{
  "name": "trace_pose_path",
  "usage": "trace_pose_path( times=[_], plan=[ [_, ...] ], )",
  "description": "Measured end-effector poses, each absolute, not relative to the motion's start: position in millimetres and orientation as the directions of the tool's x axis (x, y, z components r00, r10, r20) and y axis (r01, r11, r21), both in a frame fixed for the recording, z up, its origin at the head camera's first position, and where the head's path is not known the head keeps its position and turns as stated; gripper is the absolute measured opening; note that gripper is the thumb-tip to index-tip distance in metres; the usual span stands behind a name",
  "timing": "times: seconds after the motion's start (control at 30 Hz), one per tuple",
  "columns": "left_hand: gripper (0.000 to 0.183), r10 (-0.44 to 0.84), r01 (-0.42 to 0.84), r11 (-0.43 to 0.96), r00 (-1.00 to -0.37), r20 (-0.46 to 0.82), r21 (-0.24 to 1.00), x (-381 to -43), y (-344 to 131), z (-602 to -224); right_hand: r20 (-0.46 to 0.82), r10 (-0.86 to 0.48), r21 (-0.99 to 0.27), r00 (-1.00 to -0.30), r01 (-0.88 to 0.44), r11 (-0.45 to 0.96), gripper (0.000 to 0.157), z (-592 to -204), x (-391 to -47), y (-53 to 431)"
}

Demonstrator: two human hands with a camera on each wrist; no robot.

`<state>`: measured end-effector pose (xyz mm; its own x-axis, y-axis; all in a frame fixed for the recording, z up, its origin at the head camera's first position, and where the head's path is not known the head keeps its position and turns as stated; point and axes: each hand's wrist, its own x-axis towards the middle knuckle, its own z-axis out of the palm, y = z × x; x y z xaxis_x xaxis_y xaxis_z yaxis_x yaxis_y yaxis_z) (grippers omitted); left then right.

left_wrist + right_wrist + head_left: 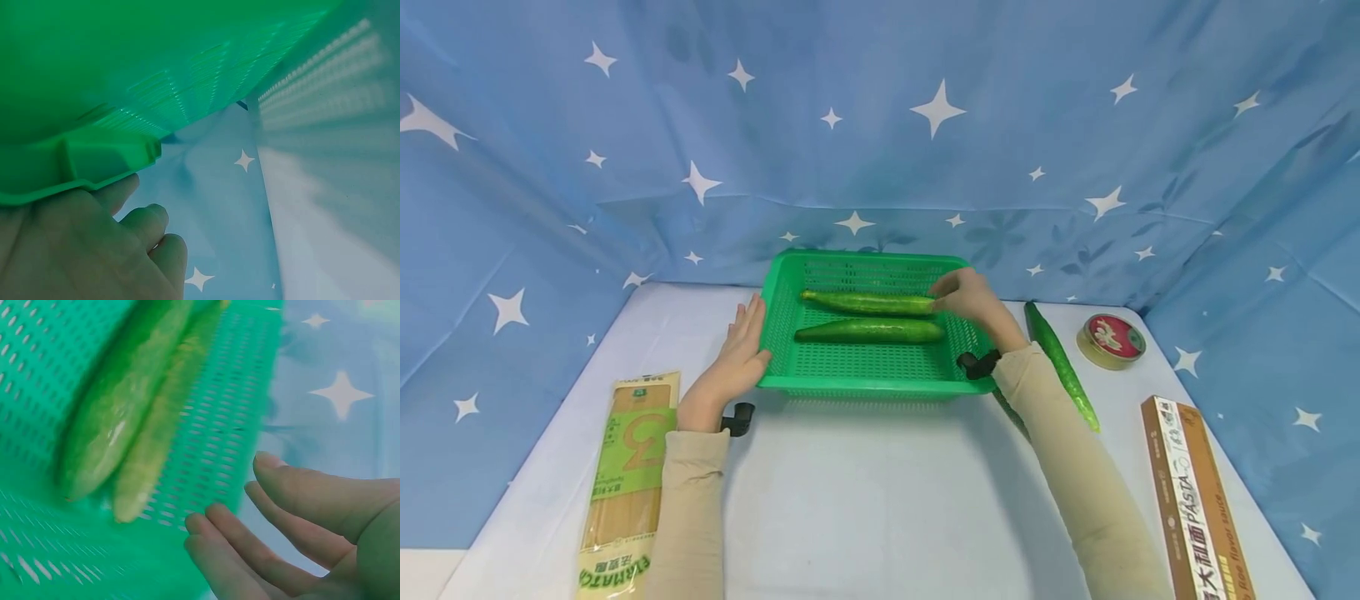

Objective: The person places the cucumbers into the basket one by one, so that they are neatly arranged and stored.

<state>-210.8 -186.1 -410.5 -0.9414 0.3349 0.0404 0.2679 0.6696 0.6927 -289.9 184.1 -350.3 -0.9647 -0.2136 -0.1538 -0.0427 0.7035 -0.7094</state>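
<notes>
Two green cucumbers lie side by side in a green plastic basket [880,385]: a lighter, slimmer far cucumber [865,302] and a darker near cucumber [872,331]. At the basket's left side, my left hand [737,354] rests its extended fingers along the outside. The left wrist view has this hand [94,240] just under the green rim. Over the basket's right end reaches my right hand [966,297], close to the far cucumber's tip. Seen from the right wrist, its fingers [244,544] are loosely bent and apart from the thumb, holding nothing.
Right of the basket lies another cucumber [1060,362], with a further cucumber [1011,412] partly hidden under my right forearm. A round tin [1111,340] and a long pasta box [1195,500] stand farther right. On the left is a spaghetti packet [632,475]. A starry blue curtain [880,125] surrounds the table.
</notes>
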Motion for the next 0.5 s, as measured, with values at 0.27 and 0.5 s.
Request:
trace_pose_path(
  times=[0.27, 0.5],
  plan=[
    [0.075, 0.333, 0.266, 0.672, -0.942, 0.038, 0.691, -211.3, -185.8, -410.8, 0.007, -0.241, -0.767, -0.97, -0.16, 0.621, 0.037, -316.6, -247.5, 215.6],
    [0.075, 0.328, 0.258, 0.671, -0.944, 0.033, 0.695, -209.7, -185.1, -409.2, 0.164, -0.167, -0.738, -0.972, -0.233, 0.633, 0.037, -294.5, -206.1, 256.5]
  ],
)
